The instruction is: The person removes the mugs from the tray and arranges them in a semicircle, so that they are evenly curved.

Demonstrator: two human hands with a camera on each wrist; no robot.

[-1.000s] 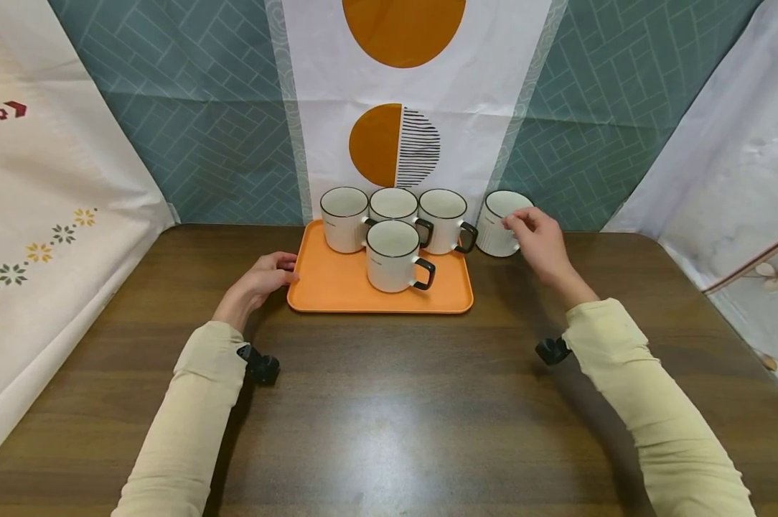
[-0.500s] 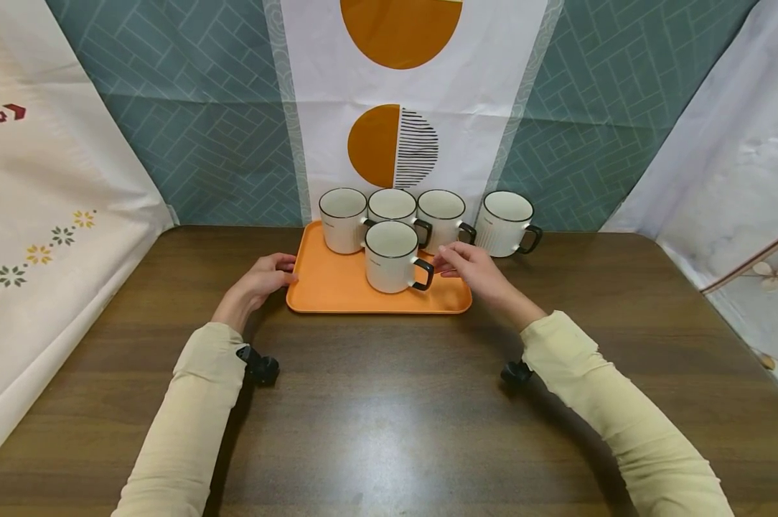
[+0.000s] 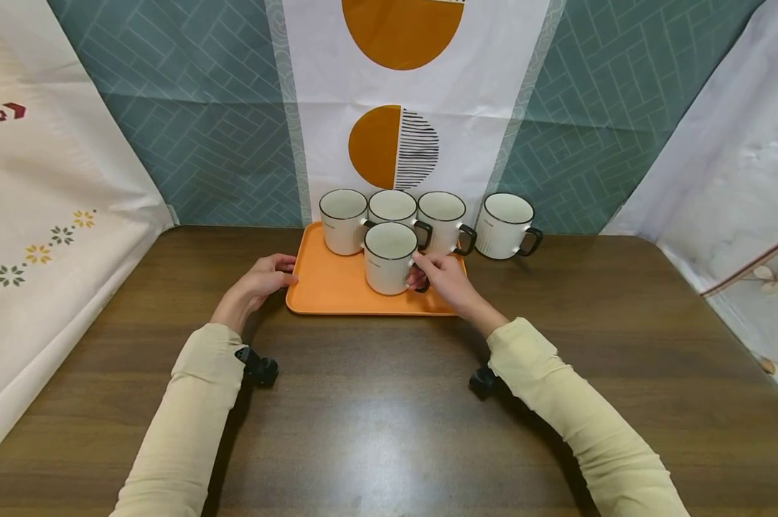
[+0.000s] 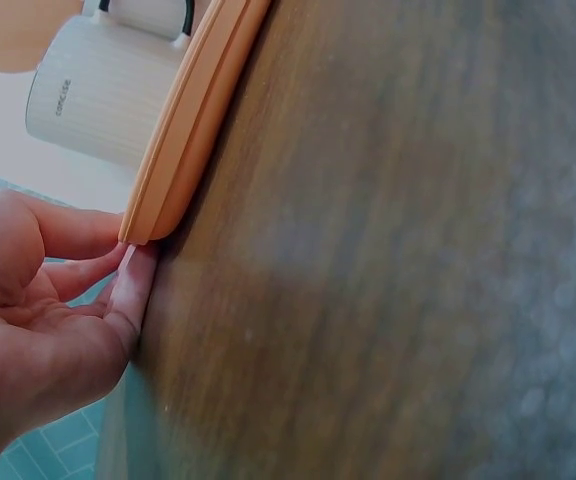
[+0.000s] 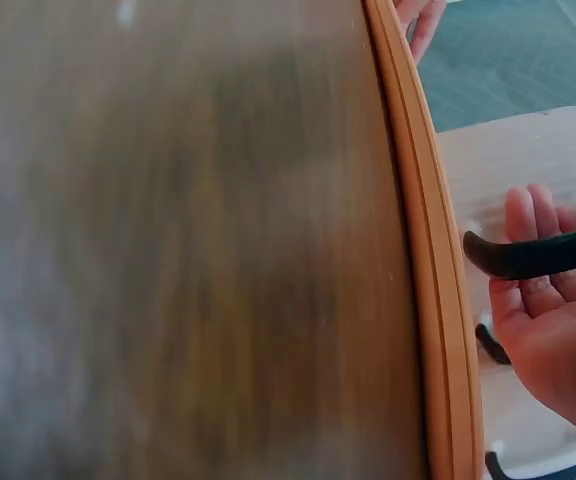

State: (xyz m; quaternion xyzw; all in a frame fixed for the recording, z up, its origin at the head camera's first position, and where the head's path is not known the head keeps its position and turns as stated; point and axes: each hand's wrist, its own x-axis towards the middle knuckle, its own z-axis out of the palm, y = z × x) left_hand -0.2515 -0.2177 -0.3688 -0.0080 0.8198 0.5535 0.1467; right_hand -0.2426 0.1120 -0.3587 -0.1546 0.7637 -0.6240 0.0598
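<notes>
An orange tray (image 3: 334, 294) lies near the back of the table. On it, three white black-rimmed mugs stand in a row behind a matching front mug (image 3: 385, 273). My right hand (image 3: 452, 286) holds the front mug by its black handle (image 5: 538, 256), fingers through the loop; the hand partly covers the handle in the head view. At the tray's left edge, my left hand (image 3: 256, 281) pinches the rim between thumb and fingers, as the left wrist view shows. All the mugs are upright.
Another white mug (image 3: 502, 228) stands on the wooden table (image 3: 363, 402) right of the tray, its handle pointing right. A patterned cloth (image 3: 234, 129) hangs right behind the mugs, and pale cloths hang along both sides.
My right hand has left the mug standing right of the tray, moved left over the tray, and taken hold of the front mug's handle. The left hand has stayed at the rim.
</notes>
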